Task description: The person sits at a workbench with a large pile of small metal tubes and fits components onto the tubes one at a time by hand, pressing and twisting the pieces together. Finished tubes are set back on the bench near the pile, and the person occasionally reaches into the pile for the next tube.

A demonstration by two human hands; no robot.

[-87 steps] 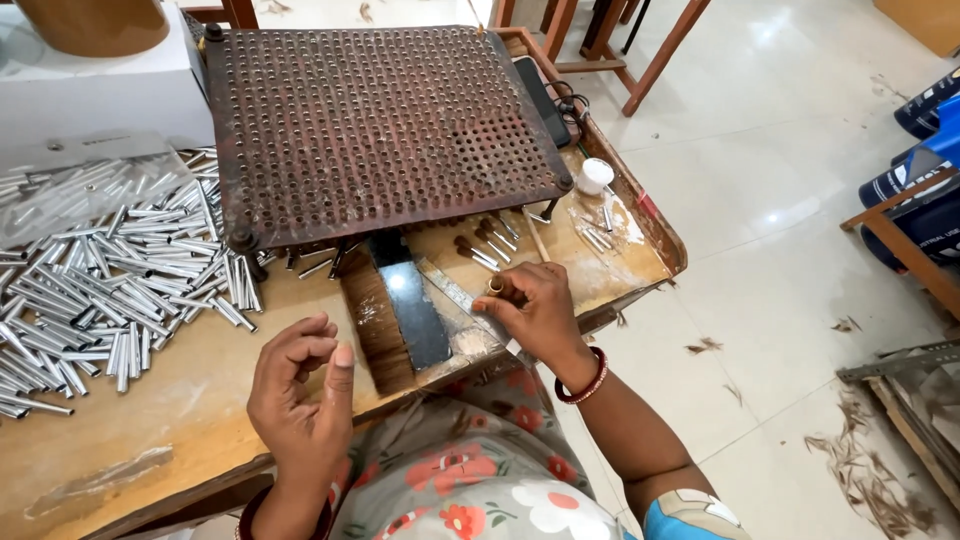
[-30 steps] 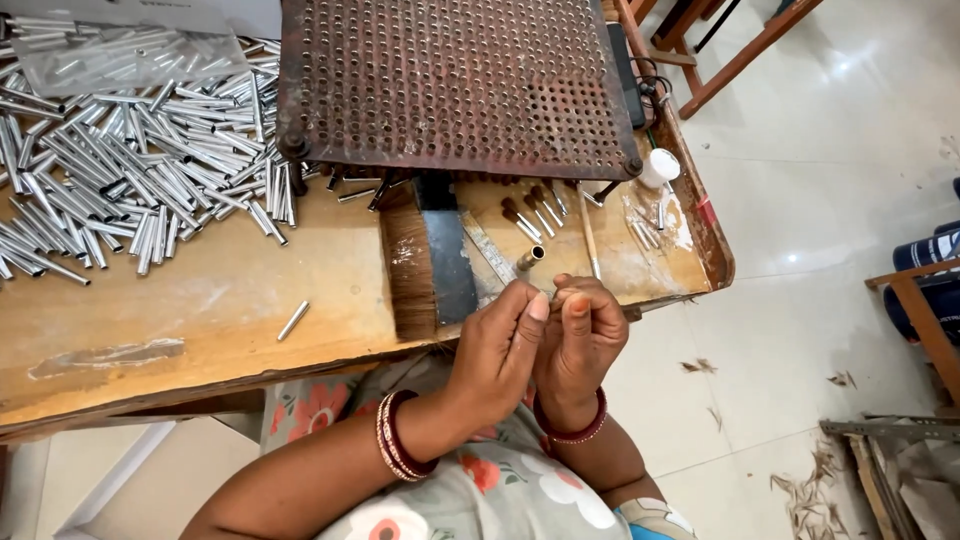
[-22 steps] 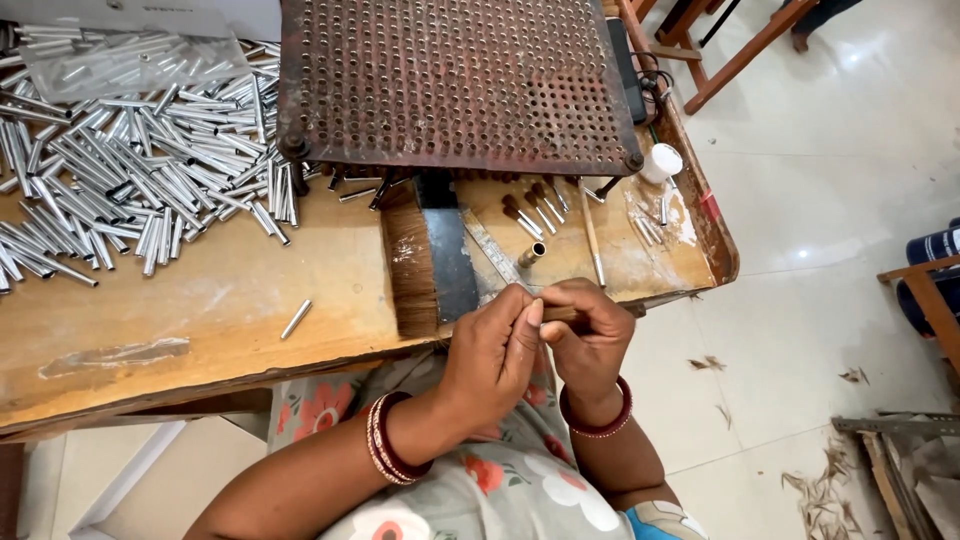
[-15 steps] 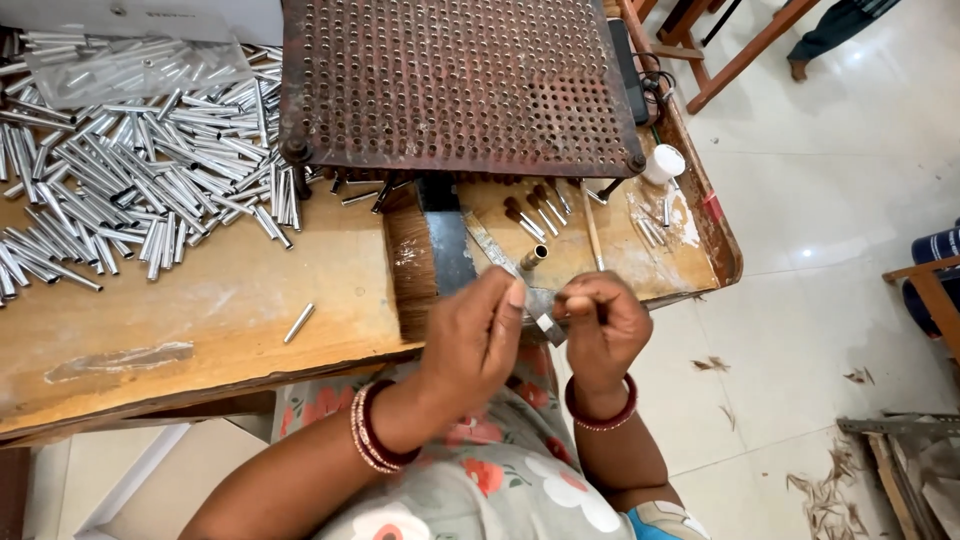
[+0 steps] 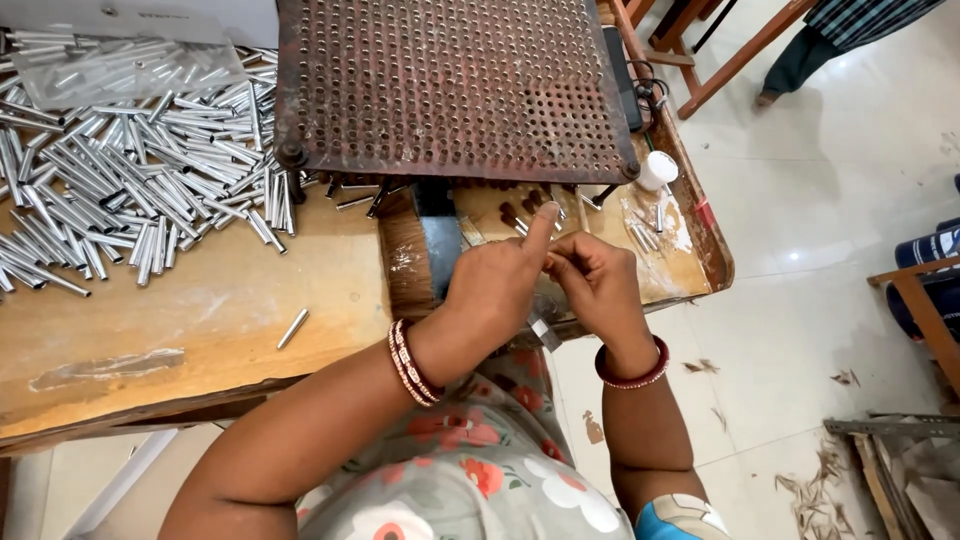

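dozens of short silver metal tubes [image 5: 120, 170] lie heaped over the far left part of the wooden counter [image 5: 150, 330], with a clear plastic bag [image 5: 130, 70] lying on top of the heap near the far edge. one stray tube [image 5: 293, 328] lies alone on bare wood, nearer the front edge. a rusty perforated metal plate [image 5: 450, 90] stands raised over the far middle of the counter, and a few tubes poke out from under its near side. below it a dark flat block [image 5: 438, 250] lies beside a brown brush-like piece [image 5: 405, 265]. the left hand [image 5: 500, 290], with red bangles [image 5: 410, 360] at the wrist, sits at the front edge with its forefinger stretched up and the other fingers curled; what it grips is hidden. touching it, the right hand [image 5: 598, 290] is closed, fingertips pinched together against the left forefinger, the small thing between them too hidden to name. a small metal piece [image 5: 543, 330] shows just under the hands. a small white bottle [image 5: 657, 170] stands near the right edge, beside a black cable [image 5: 640, 85].
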